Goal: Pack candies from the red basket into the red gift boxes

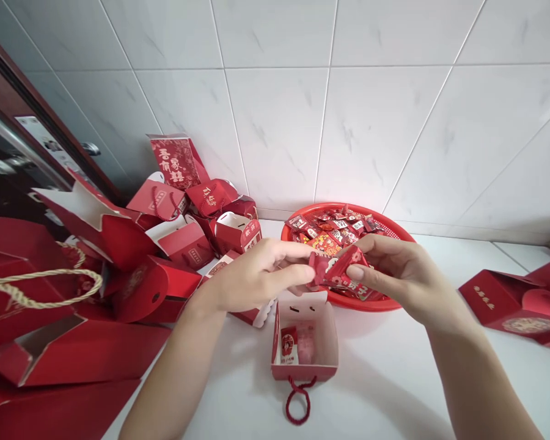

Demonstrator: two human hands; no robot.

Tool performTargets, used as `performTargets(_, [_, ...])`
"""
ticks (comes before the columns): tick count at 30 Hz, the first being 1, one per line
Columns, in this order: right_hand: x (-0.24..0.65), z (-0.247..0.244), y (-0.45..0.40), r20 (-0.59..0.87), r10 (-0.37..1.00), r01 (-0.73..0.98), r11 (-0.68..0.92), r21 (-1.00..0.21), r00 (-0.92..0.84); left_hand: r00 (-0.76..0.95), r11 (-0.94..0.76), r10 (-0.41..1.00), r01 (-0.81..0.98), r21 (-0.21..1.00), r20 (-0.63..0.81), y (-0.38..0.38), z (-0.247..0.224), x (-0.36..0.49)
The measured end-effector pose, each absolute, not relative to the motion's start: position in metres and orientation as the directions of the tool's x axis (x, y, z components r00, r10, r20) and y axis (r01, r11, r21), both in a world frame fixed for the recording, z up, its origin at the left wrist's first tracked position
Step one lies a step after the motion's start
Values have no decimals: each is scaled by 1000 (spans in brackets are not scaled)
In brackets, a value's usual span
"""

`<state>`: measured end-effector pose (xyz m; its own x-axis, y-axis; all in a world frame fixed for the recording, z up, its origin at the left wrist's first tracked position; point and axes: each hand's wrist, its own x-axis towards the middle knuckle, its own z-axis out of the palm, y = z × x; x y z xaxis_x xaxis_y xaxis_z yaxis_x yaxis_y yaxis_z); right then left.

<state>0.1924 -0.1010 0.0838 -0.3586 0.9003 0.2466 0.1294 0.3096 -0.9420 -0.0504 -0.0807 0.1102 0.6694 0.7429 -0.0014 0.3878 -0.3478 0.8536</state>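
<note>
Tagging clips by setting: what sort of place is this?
Likely a home room corner or kitchen counter, judging by the marbled wall tiles, plain white work surface and dark-framed door or cabinet.

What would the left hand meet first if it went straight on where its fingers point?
The left hand would meet the red printed packet at its fingertips first, then probably the right hand; the depth is unclear.

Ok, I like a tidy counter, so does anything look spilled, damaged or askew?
Only the heap of red boxes on the left looks untidy: they lean at odd angles, some flaps open. I see nothing spilled or damaged near the open box.
</note>
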Motion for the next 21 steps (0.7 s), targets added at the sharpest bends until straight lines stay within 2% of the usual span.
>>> performTargets(4, [190, 87, -104, 275, 893, 79, 322, -944, -357, 611, -295, 791, 319, 901, 42, -80, 103, -44])
performTargets(7, [193, 90, -106, 318, 887, 65, 358, -932, -334, 607, -376, 790, 368, 851, 87, -78, 104, -47])
performTargets(10, [199, 93, -108, 370, 869, 37, 403, -915, -328, 716, -525, 697, 472, 708, 40, -80, 109, -53])
performTargets(14, [202, 98, -113, 358, 787, 89, 459, -884, -502, 824, -696, 553, 538, 475, -123, -91, 112, -52])
performTargets(18, [199, 99, -121, 337, 680, 152, 552, -820, -652, 788, -734, 569, 615, 287, -235, -102, 100, -37])
performTargets(21, [197, 99, -123, 353, 661, 168, 590, -790, -662, 804, -768, 542, 592, 244, -244, -106, 86, -26])
